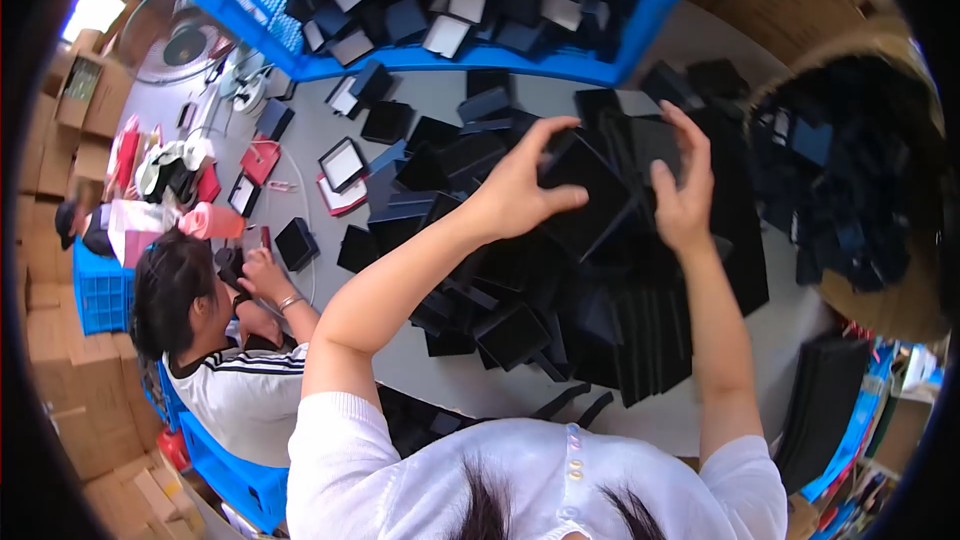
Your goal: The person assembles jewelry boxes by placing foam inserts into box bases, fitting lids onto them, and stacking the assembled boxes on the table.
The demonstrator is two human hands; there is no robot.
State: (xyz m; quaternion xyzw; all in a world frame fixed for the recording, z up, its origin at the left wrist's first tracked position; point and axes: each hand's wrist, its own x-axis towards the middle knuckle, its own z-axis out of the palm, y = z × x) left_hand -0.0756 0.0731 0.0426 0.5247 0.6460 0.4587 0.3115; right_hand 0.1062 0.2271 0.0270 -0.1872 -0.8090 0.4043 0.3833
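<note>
My left hand (525, 183) is curved around the left side of a square black box (592, 190). Its thumb lies across the box's dark face, and the forefinger is at the upper edge. To the right, my right hand (685, 190) has its thumb and fingers apart in a curve beside dark flat pieces, with nothing clearly gripped. Below both hands spreads a heap of black boxes (510, 335). A row of thin black slabs (640, 340) stands against the heap's near right side.
A blue crate (400, 68) of small boxes stands at the back. At right is a large carton (870, 305) of dark pieces. Another person (240, 380) sits at left, hands on the table (410, 370). Open boxes with white linings (343, 164) and a fan (185, 45) are at left.
</note>
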